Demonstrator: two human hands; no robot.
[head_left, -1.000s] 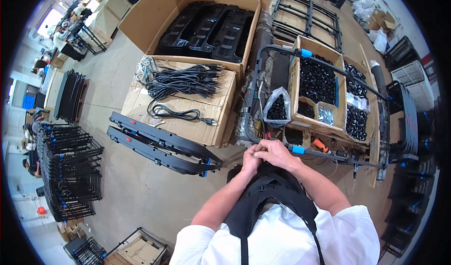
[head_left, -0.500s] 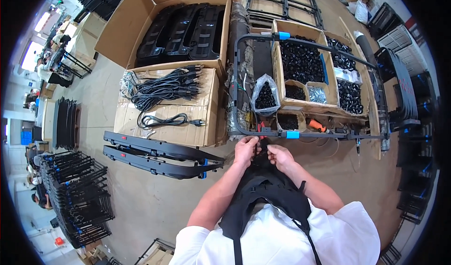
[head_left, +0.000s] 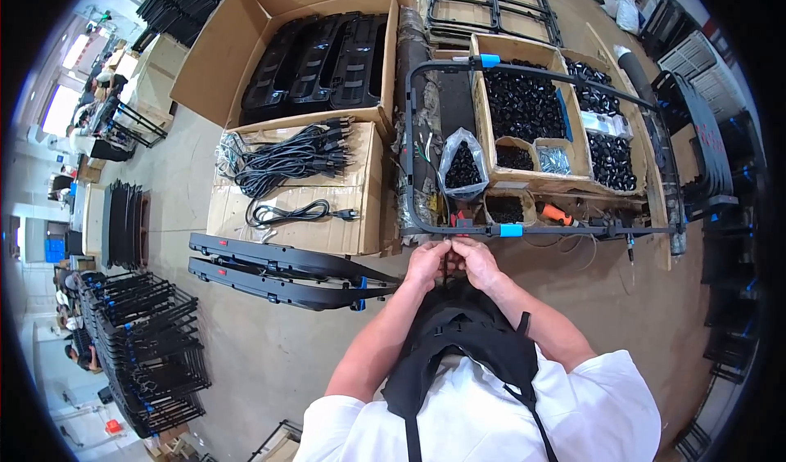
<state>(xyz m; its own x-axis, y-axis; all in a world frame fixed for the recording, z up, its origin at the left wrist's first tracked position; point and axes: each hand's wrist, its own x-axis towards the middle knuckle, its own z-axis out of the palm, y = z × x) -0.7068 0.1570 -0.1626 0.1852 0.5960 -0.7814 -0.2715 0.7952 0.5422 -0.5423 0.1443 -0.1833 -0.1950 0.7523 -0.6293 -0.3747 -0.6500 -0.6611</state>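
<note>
A black tubular frame (head_left: 524, 61) with rounded corners and blue clips lies over the bench. At its near bar is a red switch-like part (head_left: 461, 219), and a black cable (head_left: 447, 272) runs down from there. My left hand (head_left: 427, 264) is closed on the cable just below the bar. Close against it, my right hand (head_left: 475, 261) pinches at the same cable, its fingertips touching the left ones. The fingers hide the exact spot they grip. Loose wire ends (head_left: 425, 146) show near the frame's left side.
Wooden trays (head_left: 532, 185) hold black plastic parts and screws, beside a bag of black parts (head_left: 463, 164). An orange-handled tool (head_left: 557, 213) lies near the frame. Left are coiled power cords (head_left: 295, 159) on a carton, two black curved panels (head_left: 278, 270) and an open box (head_left: 205, 61).
My right hand has moved left and up to meet my left hand at the cable. My left hand has stayed nearly in place. The view has shifted slightly.
</note>
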